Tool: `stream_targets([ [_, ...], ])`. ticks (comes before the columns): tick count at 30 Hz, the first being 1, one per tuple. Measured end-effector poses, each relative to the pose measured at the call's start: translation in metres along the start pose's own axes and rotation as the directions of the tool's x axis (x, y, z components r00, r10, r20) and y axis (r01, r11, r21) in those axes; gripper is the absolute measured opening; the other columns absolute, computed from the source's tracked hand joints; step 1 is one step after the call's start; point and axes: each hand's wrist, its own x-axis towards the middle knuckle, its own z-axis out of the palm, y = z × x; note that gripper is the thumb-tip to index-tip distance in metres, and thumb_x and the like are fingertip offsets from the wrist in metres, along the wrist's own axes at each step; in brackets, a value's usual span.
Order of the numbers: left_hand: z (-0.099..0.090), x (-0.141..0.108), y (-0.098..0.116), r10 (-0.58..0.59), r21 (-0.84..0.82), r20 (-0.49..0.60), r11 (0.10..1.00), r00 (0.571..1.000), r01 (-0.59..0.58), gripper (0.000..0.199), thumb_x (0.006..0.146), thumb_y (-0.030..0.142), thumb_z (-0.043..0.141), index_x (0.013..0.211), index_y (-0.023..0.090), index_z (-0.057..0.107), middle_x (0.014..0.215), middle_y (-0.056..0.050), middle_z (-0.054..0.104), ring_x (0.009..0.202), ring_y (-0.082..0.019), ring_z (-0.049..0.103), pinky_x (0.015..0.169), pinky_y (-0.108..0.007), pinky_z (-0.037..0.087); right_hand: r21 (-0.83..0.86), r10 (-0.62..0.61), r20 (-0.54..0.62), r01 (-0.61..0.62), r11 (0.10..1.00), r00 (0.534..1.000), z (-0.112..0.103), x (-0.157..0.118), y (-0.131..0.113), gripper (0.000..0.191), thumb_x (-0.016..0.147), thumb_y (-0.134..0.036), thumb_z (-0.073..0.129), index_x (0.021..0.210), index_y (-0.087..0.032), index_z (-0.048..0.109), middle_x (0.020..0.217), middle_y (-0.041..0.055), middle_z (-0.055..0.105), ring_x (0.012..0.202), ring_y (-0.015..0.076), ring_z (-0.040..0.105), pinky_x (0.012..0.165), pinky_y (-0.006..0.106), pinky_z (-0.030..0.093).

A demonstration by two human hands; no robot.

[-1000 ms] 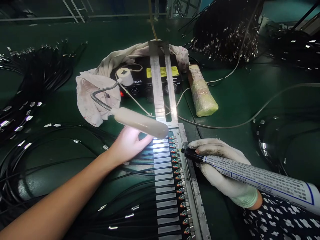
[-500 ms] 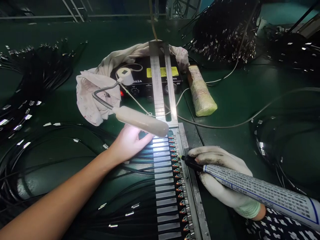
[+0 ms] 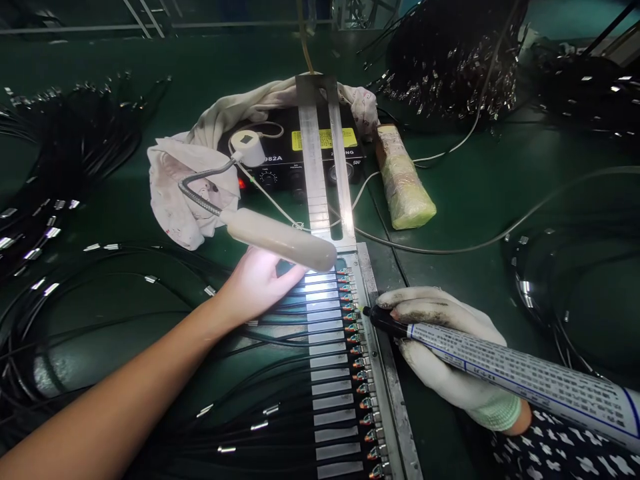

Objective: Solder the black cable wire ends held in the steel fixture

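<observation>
My right hand [image 3: 445,353], in a stained white glove, is closed around a large printed glue tube [image 3: 520,377] with a black nozzle end. The tip touches or hovers just above a row of small metal connectors with coloured wires [image 3: 357,349], set along a long metal rack [image 3: 385,360]. My bare left hand [image 3: 255,283] lies at the rack's left edge near the black cables [image 3: 280,343]. Its thumb stretches toward the rack, while the white lamp head [image 3: 283,239] hides the other fingers. Bright light falls on the rack below the lamp.
Behind the rack stands a black control box [image 3: 280,170] with a cloth [image 3: 193,193] draped round it. A film-wrapped block [image 3: 404,180] lies to its right. Bundles of black cables [image 3: 80,127] cover the left side, and another heap [image 3: 450,60] sits at the back right.
The whole view has shifted up very slightly. Both hands and the glue tube keep almost the same place against the rack.
</observation>
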Motion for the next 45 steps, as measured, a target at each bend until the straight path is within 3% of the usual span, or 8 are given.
stream_targets([
  [10,0.000,-0.003,0.003,-0.051,0.048,-0.004,0.998,0.999,0.051,0.019,0.089,0.035,0.056,0.088,0.016,0.058,0.112,-0.010,0.064,0.102,-0.025,0.060,0.095,-0.041,0.046,0.018,-0.020,0.027,0.020,1.000,0.999,-0.003,-0.004,0.001,0.029,0.071,-0.004,0.066,0.097,-0.017,0.066,0.101,0.0071,0.071,0.094,0.0200,0.069,0.084,0.032,0.059],
  [14,-0.004,-0.004,0.013,-0.067,0.179,0.053,0.982,0.996,0.056,0.027,0.092,0.037,0.051,0.103,0.014,0.057,0.107,-0.011,0.063,0.099,-0.026,0.060,0.093,-0.044,0.047,0.014,-0.015,0.021,0.015,1.000,1.000,-0.003,-0.005,0.001,0.028,0.071,-0.004,0.067,0.095,-0.017,0.067,0.101,0.0067,0.071,0.093,0.0196,0.069,0.085,0.031,0.059],
  [20,-0.016,-0.018,0.056,-0.026,0.567,0.169,0.820,0.985,-0.075,0.031,0.093,0.035,0.046,0.103,0.009,0.061,0.098,-0.016,0.063,0.094,-0.035,0.059,0.079,-0.049,0.051,0.028,-0.023,0.010,0.022,0.999,1.000,-0.002,-0.004,0.003,0.026,0.072,-0.005,0.066,0.095,-0.017,0.067,0.100,0.0072,0.071,0.092,0.0203,0.069,0.084,0.032,0.059],
  [25,-0.013,-0.035,0.099,-0.122,0.656,0.329,0.743,0.936,-0.133,0.022,0.091,0.022,0.047,0.099,0.017,0.066,0.093,-0.010,0.064,0.078,-0.028,0.059,0.063,-0.043,0.051,0.003,-0.023,0.014,0.023,1.000,1.000,-0.003,-0.003,0.001,0.025,0.071,-0.008,0.067,0.094,-0.018,0.067,0.099,0.0071,0.072,0.092,0.0210,0.069,0.083,0.033,0.059],
  [28,-0.001,-0.055,0.106,-0.017,0.653,0.331,0.726,0.943,-0.217,0.030,0.090,0.025,0.048,0.113,0.017,0.066,0.111,-0.012,0.067,0.096,-0.029,0.061,0.077,-0.045,0.051,-0.025,-0.024,0.017,0.024,0.999,1.000,-0.003,-0.002,0.000,0.025,0.071,-0.007,0.066,0.093,-0.019,0.068,0.097,0.0073,0.072,0.090,0.0210,0.070,0.082,0.032,0.059],
  [32,0.017,-0.083,0.100,0.114,0.669,0.254,0.697,0.960,-0.260,0.048,0.094,0.037,0.040,0.133,0.013,0.056,0.140,-0.015,0.054,0.130,-0.031,0.044,0.103,-0.050,0.037,-0.021,-0.020,0.013,0.020,1.000,1.000,-0.003,-0.001,0.001,0.025,0.072,-0.008,0.067,0.094,-0.019,0.068,0.098,0.0076,0.072,0.090,0.0219,0.070,0.082,0.034,0.060],
  [39,0.032,-0.095,0.096,0.071,0.668,0.273,0.704,0.960,-0.242,0.055,0.096,0.039,0.035,0.141,0.008,0.047,0.149,-0.016,0.043,0.140,-0.035,0.031,0.106,-0.050,0.035,0.003,-0.003,0.020,0.003,1.000,1.000,-0.002,-0.002,0.004,0.028,0.072,-0.008,0.068,0.097,-0.020,0.067,0.101,0.0081,0.071,0.093,0.0232,0.069,0.085,0.036,0.059],
  [45,0.033,-0.096,0.098,0.057,0.672,0.304,0.695,0.951,-0.257,0.055,0.093,0.042,0.041,0.138,0.011,0.052,0.148,-0.016,0.045,0.139,-0.038,0.032,0.103,-0.052,0.040,-0.012,0.004,0.029,-0.004,1.000,1.000,-0.003,-0.002,0.005,0.028,0.073,-0.009,0.068,0.098,-0.020,0.067,0.104,0.0084,0.071,0.095,0.0241,0.069,0.085,0.038,0.059],
])
